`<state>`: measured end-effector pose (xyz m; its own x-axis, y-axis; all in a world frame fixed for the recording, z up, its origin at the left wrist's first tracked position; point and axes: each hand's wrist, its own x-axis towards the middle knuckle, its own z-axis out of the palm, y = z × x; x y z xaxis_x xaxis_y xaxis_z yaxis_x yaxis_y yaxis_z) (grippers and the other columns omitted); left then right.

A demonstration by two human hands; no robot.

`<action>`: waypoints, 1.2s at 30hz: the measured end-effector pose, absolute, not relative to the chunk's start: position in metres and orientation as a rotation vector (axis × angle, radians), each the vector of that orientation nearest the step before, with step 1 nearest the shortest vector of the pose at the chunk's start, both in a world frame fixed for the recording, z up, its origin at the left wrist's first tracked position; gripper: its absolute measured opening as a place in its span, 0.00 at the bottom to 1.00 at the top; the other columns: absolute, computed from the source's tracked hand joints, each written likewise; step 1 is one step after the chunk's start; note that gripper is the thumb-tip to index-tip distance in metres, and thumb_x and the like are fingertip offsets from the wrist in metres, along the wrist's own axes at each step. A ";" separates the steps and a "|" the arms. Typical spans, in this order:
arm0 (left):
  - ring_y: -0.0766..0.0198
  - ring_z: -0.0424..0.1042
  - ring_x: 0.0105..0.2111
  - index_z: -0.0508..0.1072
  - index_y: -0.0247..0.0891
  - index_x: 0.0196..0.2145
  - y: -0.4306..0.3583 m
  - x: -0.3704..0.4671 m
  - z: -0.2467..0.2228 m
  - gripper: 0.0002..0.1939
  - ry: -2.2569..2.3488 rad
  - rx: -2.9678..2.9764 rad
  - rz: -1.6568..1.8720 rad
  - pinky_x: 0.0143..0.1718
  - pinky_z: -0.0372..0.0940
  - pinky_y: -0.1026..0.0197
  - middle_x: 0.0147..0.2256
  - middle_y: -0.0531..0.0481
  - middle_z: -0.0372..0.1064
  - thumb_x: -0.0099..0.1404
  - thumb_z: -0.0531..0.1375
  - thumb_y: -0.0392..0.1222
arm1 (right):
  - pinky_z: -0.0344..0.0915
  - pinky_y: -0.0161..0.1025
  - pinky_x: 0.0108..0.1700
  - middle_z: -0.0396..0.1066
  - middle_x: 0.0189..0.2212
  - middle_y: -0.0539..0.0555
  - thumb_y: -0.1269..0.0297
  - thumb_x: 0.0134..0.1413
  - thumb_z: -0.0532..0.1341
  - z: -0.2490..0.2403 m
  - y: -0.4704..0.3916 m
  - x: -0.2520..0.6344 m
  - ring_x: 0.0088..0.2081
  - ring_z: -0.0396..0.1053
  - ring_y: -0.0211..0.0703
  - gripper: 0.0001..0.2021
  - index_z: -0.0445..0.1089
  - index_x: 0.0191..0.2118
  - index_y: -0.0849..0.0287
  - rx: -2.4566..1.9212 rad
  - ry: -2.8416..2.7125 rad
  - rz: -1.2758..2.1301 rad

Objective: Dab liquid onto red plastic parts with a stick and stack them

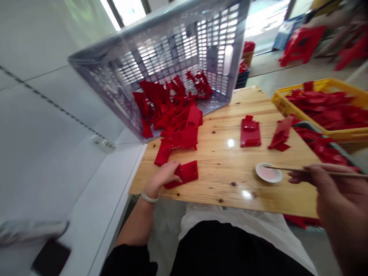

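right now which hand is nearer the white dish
Right hand, just right of the dish, holding a stick over it; left hand is farther left, on a red part.

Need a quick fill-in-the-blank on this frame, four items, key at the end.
1. The right hand holds a stick, tip over a small dish coloured ____.
2. The left hand touches a flat part coloured ____.
3. The far-right basket is coloured ____.
4. The knotted tabletop is made of ____.

Missing words: white; red; yellow; wood.
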<state>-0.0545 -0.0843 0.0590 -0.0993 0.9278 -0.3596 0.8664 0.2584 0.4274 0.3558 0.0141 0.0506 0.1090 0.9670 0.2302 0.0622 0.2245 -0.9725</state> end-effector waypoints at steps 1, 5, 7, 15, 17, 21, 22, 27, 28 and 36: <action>0.38 0.75 0.53 0.79 0.37 0.47 -0.079 -0.053 0.061 0.19 1.943 1.641 0.176 0.58 0.66 0.45 0.51 0.37 0.78 0.57 0.72 0.42 | 0.76 0.40 0.43 0.80 0.32 0.53 0.53 0.62 0.71 0.052 0.015 0.357 0.33 0.80 0.46 0.11 0.77 0.41 0.55 -1.172 -1.291 0.890; 0.43 0.78 0.51 0.78 0.37 0.53 -0.056 -0.034 0.059 0.24 1.682 1.382 0.713 0.54 0.70 0.49 0.52 0.40 0.80 0.64 0.69 0.54 | 0.78 0.42 0.34 0.81 0.28 0.54 0.44 0.60 0.69 0.034 0.027 0.371 0.29 0.80 0.49 0.20 0.77 0.41 0.58 -1.262 -1.442 0.788; 0.46 0.79 0.52 0.75 0.39 0.59 -0.047 -0.013 0.052 0.33 1.473 1.030 1.037 0.53 0.72 0.51 0.54 0.40 0.79 0.60 0.73 0.53 | 0.78 0.42 0.32 0.81 0.28 0.55 0.41 0.60 0.67 0.021 0.033 0.377 0.28 0.80 0.49 0.22 0.77 0.40 0.58 -1.291 -1.498 0.762; 0.50 0.83 0.48 0.62 0.46 0.70 -0.032 0.080 0.042 0.39 0.918 0.393 1.342 0.56 0.75 0.45 0.55 0.42 0.79 0.65 0.69 0.37 | 0.75 0.43 0.29 0.80 0.27 0.55 0.39 0.62 0.63 0.001 0.038 0.377 0.26 0.80 0.50 0.21 0.77 0.38 0.54 -1.347 -1.695 0.741; 0.50 0.84 0.46 0.61 0.49 0.70 -0.033 0.092 0.043 0.35 0.856 0.343 1.315 0.53 0.76 0.43 0.54 0.43 0.80 0.70 0.64 0.38 | 0.75 0.43 0.30 0.80 0.27 0.55 0.40 0.63 0.63 0.001 0.039 0.377 0.26 0.80 0.50 0.20 0.77 0.38 0.54 -1.355 -1.716 0.730; 0.51 0.84 0.40 0.73 0.32 0.60 -0.040 0.102 0.044 0.24 0.832 0.257 1.183 0.40 0.79 0.51 0.49 0.34 0.81 0.79 0.52 0.52 | 0.75 0.43 0.30 0.80 0.27 0.54 0.39 0.62 0.63 0.002 0.041 0.377 0.26 0.80 0.50 0.21 0.77 0.37 0.53 -1.364 -1.734 0.719; 0.51 0.83 0.39 0.76 0.28 0.56 -0.041 0.102 0.044 0.29 0.833 0.241 1.166 0.38 0.79 0.53 0.48 0.31 0.81 0.81 0.48 0.55 | 0.75 0.43 0.29 0.80 0.27 0.54 0.38 0.62 0.63 0.002 0.041 0.376 0.26 0.79 0.50 0.22 0.77 0.37 0.53 -1.363 -1.732 0.724; 0.53 0.83 0.36 0.80 0.26 0.47 -0.045 0.101 0.049 0.37 0.849 0.188 1.211 0.36 0.78 0.56 0.41 0.31 0.82 0.82 0.38 0.56 | 0.78 0.43 0.32 0.81 0.28 0.55 0.35 0.63 0.62 0.004 0.039 0.372 0.27 0.80 0.49 0.25 0.77 0.40 0.55 -1.366 -1.655 0.711; 0.53 0.83 0.37 0.80 0.27 0.47 -0.045 0.101 0.050 0.37 0.854 0.173 1.212 0.38 0.78 0.56 0.42 0.32 0.83 0.82 0.39 0.56 | 0.78 0.43 0.33 0.80 0.28 0.55 0.34 0.62 0.62 0.004 0.038 0.372 0.27 0.80 0.49 0.26 0.77 0.40 0.56 -1.368 -1.642 0.708; 0.53 0.82 0.35 0.80 0.26 0.49 -0.052 0.104 0.053 0.34 0.789 0.228 1.254 0.33 0.76 0.58 0.43 0.30 0.82 0.80 0.46 0.60 | 0.75 0.42 0.29 0.79 0.25 0.54 0.33 0.56 0.67 0.009 0.043 0.376 0.24 0.77 0.47 0.27 0.78 0.36 0.57 -1.385 -1.575 0.748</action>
